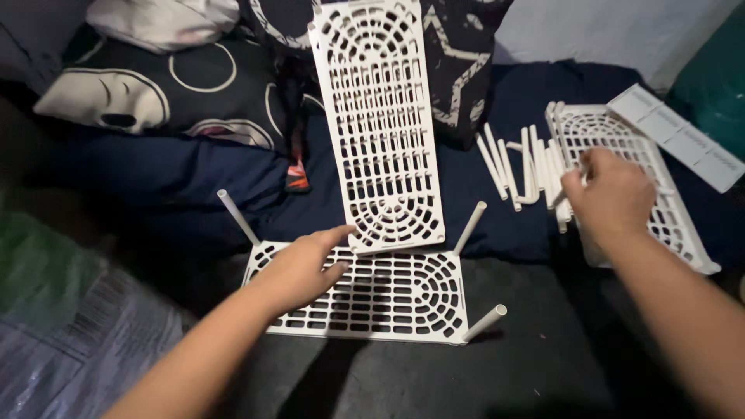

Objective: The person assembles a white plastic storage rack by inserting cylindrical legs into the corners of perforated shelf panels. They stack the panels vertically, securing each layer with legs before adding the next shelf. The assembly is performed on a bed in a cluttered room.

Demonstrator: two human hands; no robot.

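1. A dark blue bed cover (194,167) spreads across the far side, with a black-and-white patterned pillow (155,85) at the far left.
2. Three white slotted plastic panels show: an upright panel (378,124) leaning at centre, a flat panel (388,299) lying near, and a third panel (621,167) at the right.
3. The flat panel carries three white tubes in view, one at its far left corner (237,217), one at its far right (470,226) and one at its near right (486,321).
4. A loose pile of white tubes (521,167) lies between the upright and right panels; roughly eight, too bunched for an exact count.
5. The left hand (303,268) rests on the flat panel, fingers spread apart, fingertips touching the upright panel's lower edge.
6. The right hand (609,194) sits over the third panel's left edge, fingers curled together; I cannot tell whether they grip a tube.
7. Risk, as I judge it: the upright panel stands steeply propped, so a nudge from the left hand could tip it onto the fitted tubes and knock them out.
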